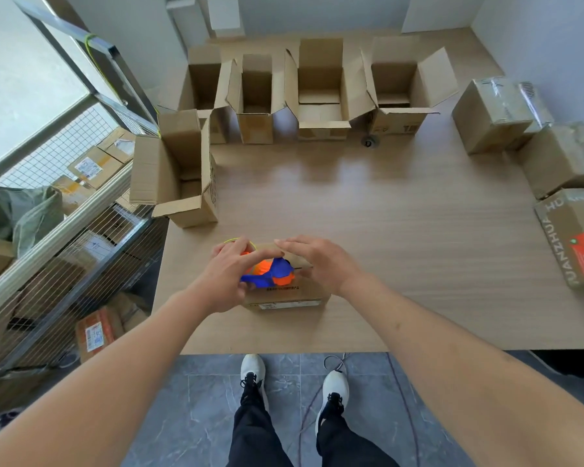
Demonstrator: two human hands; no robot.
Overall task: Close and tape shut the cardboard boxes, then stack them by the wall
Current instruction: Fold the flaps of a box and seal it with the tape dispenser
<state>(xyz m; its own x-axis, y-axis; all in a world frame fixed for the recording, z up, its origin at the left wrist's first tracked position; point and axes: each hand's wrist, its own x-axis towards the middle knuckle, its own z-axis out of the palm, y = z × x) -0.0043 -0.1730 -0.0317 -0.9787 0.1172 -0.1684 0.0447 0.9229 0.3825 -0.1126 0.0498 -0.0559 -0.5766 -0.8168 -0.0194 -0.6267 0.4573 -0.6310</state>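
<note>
At the near desk (385, 230) edge sits a small box (285, 296). The left hand (231, 276) grips a blue-orange tape gun (270, 273) on it; the right hand (317, 261), fingers straight, presses its top.

Wood-grain table (402, 230) fills the middle of the room, daylight glare on its far half; grey-white walls (536, 35) far and right, with a pale recessed wall section (223, 13) at the far end. Floor (199, 399) at the near edge is dark grey marble-look tile, a thin cable (403, 399) trailing across it. Left side: bright window (17, 82) with a metal frame, then a wire-mesh rack (58, 244) packed with labelled parcels (88, 168) and a green bag (21, 214).
</note>
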